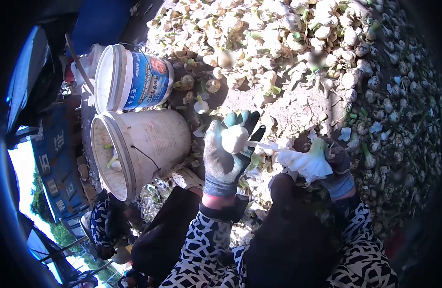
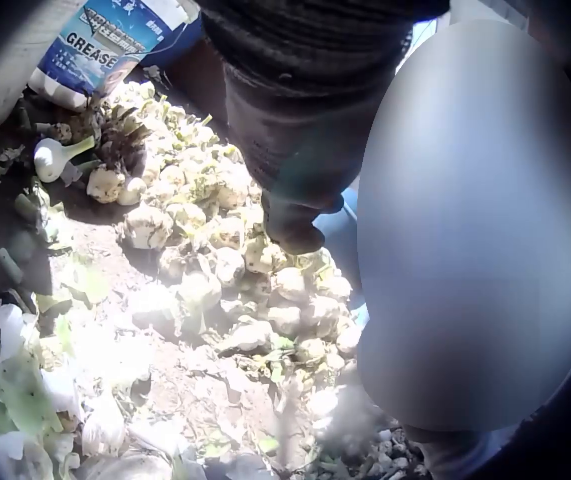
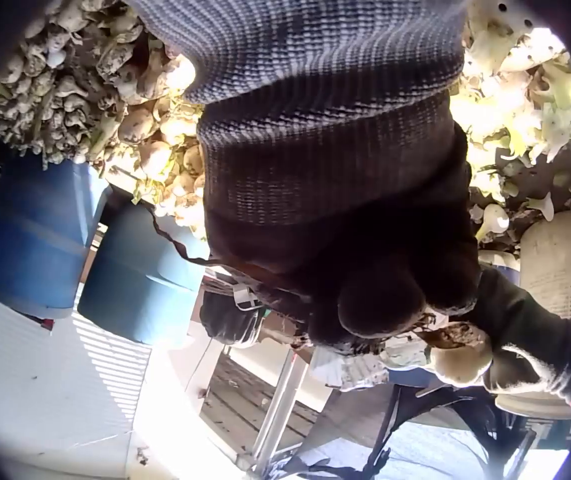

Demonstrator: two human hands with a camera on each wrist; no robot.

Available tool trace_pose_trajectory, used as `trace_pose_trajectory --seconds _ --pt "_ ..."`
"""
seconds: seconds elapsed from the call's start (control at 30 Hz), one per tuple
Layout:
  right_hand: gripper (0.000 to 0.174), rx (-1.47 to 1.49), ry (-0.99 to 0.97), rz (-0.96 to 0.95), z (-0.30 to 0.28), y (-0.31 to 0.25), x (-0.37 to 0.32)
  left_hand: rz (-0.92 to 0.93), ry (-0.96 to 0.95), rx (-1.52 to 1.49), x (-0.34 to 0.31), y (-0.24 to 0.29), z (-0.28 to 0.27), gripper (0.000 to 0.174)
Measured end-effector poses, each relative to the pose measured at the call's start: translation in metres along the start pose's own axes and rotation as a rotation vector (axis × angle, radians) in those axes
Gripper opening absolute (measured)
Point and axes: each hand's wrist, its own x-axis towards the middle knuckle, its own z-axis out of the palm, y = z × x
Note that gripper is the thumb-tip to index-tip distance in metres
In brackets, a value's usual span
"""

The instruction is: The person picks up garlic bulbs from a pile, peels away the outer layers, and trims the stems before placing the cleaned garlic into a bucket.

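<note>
A grey-green glove covers the left hand (image 1: pixel 223 163), which holds a smooth white garlic bulb (image 1: pixel 234 139) between thumb and fingers. Across from it, the right hand (image 1: pixel 340 165), in a darker glove, grips a pale green garlic stalk (image 1: pixel 318 147) with loose white skin (image 1: pixel 302 164) hanging from it. A thin white strip stretches from the bulb toward that skin. In the right wrist view the right fingers (image 3: pixel 380 300) are curled beside the bulb (image 3: pixel 460 362) and left hand (image 3: pixel 530 340). The left wrist view hides the left hand's hold.
Two white buckets lie tipped at the left, one plain (image 1: pixel 158 139) and one with a blue label (image 1: pixel 146 79); pieces lie inside the plain one. Garlic bulbs (image 1: pixel 278 29) are heaped at the back, more (image 1: pixel 398 110) at the right. Another person (image 1: pixel 106 221) is at lower left.
</note>
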Motion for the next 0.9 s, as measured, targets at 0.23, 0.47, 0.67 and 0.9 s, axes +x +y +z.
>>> trace_pose_trajectory --seconds 0.23,0.47,0.67,0.9 --pt "0.037 -0.428 -0.120 0.311 0.006 -0.006 -0.008 0.067 0.048 0.012 0.011 0.002 0.008 0.042" --pt "0.049 -1.974 -0.376 0.266 0.023 0.009 0.040 0.094 0.156 0.030 0.007 0.004 -0.009 0.053" --pt "0.046 -2.093 -0.027 -0.351 0.046 0.036 0.065 0.023 0.266 0.130 0.007 -0.017 -0.017 0.049" --pt "0.020 -2.206 0.070 -0.290 0.006 0.025 0.089 -0.058 0.365 0.152 0.004 -0.023 -0.017 0.044"
